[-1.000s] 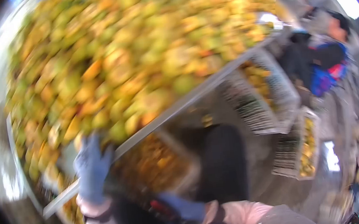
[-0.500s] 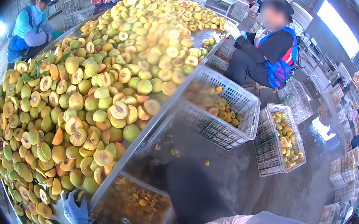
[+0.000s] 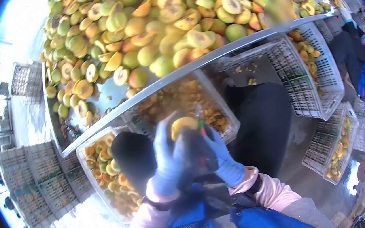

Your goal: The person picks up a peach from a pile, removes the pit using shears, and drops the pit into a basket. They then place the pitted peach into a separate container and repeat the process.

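Blue gloves cover both my hands, which are close together in front of my body above my lap. My left hand (image 3: 166, 163) is closed around a yellow peach half (image 3: 184, 125), held up toward the table edge. My right hand (image 3: 224, 158) grips a small hand tool (image 3: 201, 126) with a metal tip and red and green on its handle. The tool is blurred and stands right beside the fruit. Just beyond the hands lies a crate of cut peach pieces (image 3: 217, 120).
A metal-rimmed table (image 3: 177, 71) heaped with halved peaches (image 3: 236, 31) spans the far side. By my left leg stands a crate of peach halves (image 3: 107, 165). More crates (image 3: 298, 80) stand at right, near a seated person (image 3: 355, 53). Stacked crates (image 3: 41, 179) are at far left.
My view has swung down and left. My left hand has come back from the table's near corner with a peach half, and my right hand has risen beside it with the tool.
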